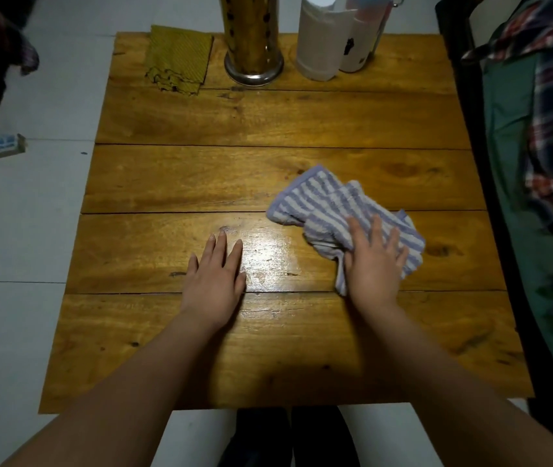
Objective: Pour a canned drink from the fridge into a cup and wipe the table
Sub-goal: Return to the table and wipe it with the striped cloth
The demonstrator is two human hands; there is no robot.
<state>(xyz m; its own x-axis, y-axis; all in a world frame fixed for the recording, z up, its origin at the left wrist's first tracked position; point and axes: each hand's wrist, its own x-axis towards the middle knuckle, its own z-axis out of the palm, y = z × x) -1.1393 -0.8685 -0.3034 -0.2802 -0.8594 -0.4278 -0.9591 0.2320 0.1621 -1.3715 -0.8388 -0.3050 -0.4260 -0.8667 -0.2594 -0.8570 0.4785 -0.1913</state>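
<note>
Evidently the wiping is the step in hand, so the task looks to be in its last part. Across the wooden table no can and no obvious drinking cup is to be made out; whether the pouring is done cannot be settled from this view, though the wiping suggests it is. At the far edge stand a tall glass cylinder with a metal base, a white container and a pale bottle just beside it, with a folded yellow-green cloth to their left. Near the middle of the near planks a shiny patch catches the light; it may be wet, or merely glare.

Right of that patch lies the striped purple-and-white towel, rumpled, flat on the table. The right hand presses down on its near part, fingers spread and extended, palm flat, not clenched around the fabric. The left hand rests open and flat on bare wood, empty, left of the shiny patch and apart from the towel. By my reading, the left half is still to be wiped.
</note>
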